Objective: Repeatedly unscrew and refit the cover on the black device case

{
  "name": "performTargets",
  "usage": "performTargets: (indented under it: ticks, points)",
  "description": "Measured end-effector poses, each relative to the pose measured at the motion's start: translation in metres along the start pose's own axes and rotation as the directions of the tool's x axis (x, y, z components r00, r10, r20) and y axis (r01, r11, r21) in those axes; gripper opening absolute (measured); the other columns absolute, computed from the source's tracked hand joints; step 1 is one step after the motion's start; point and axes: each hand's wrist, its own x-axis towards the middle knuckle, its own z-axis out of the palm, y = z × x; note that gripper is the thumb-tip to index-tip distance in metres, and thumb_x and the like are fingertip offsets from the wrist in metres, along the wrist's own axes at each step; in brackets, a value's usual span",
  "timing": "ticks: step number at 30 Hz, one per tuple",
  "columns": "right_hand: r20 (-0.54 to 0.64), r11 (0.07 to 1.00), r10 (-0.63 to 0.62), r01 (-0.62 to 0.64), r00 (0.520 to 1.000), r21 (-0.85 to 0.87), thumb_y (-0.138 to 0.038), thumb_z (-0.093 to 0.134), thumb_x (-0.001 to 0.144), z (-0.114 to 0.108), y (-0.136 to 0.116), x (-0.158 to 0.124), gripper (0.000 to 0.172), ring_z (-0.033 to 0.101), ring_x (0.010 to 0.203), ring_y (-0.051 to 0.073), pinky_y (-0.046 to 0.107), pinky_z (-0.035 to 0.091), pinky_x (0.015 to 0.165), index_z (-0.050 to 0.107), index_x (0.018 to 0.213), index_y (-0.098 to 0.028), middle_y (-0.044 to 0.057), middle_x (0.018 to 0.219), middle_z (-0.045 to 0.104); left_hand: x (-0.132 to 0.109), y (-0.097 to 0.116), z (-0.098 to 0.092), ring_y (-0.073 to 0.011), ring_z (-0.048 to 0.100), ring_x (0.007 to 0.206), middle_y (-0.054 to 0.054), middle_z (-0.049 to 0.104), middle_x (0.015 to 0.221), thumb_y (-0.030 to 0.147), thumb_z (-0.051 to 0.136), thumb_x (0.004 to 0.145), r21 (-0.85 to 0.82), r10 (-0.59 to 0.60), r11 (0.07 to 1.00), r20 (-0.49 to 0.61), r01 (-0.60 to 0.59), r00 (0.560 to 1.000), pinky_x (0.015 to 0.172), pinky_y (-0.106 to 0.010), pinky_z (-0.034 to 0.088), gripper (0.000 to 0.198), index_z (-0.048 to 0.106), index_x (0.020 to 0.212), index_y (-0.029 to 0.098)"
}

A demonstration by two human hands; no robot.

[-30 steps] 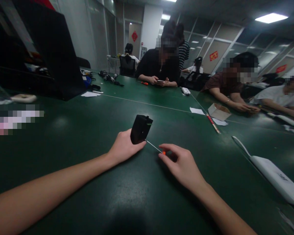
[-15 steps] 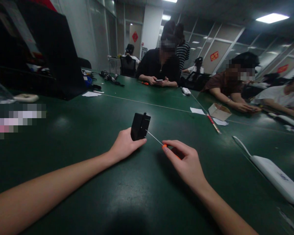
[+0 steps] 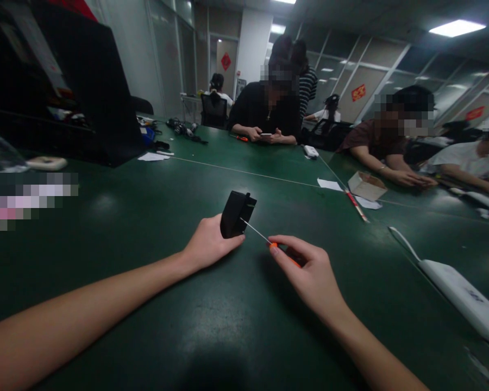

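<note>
A small black box-shaped device is held up over the green table, tilted, by my left hand. The thumb lies along its lower edge; the other fingers are hidden behind it. Between thumb and fingers of my right hand is a screwdriver with an orange handle and a thin metal shaft. Its tip meets the device's right-hand side, near the edge between two faces; whether it sits in a screw is too small to tell. Most of the handle is covered by my palm.
A white power strip with its cord lies at the right. Farther back are a small open box, a red-and-white stick and paper. A large black panel stands at left. Several people sit around the table.
The black device has tilted and turned in my left hand, its top leaning to the right. The screwdriver tip now touches nearer the device's edge; my right hand has barely moved.
</note>
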Motion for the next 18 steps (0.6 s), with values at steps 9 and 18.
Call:
performTargets:
  ticks: [9, 18]
  points:
    - [0.024, 1.000, -0.005, 0.006, 1.000, -0.027, -0.029, 0.063, 0.086, -0.0024, -0.0028, -0.0006, 0.019, 0.066, 0.074, 0.019, 0.032, 0.052, 0.069, 0.073, 0.101, -0.024, 0.004, 0.095, 0.074, -0.0008, -0.0018, 0.0014, -0.0195, 0.063, 0.069, -0.003, 0.068, 0.078, 0.041, 0.068, 0.076, 0.096, 0.019, 0.995, 0.002, -0.019, 1.000, 0.060, -0.029, 0.046, 0.025, 0.065, 0.086, 0.018]
    - [0.138, 0.996, 0.082, -0.087, 0.987, 0.030, -0.034, 0.060, 0.088, -0.0036, -0.0006, 0.0021, 0.025, 0.068, 0.077, 0.020, 0.032, 0.053, 0.068, 0.070, 0.108, -0.023, 0.005, 0.096, 0.074, -0.0006, -0.0003, 0.0005, -0.0199, 0.063, 0.069, -0.003, 0.068, 0.078, 0.047, 0.064, 0.080, 0.120, 0.031, 0.992, 0.026, -0.034, 0.999, 0.061, -0.029, 0.045, 0.030, 0.065, 0.086, 0.018]
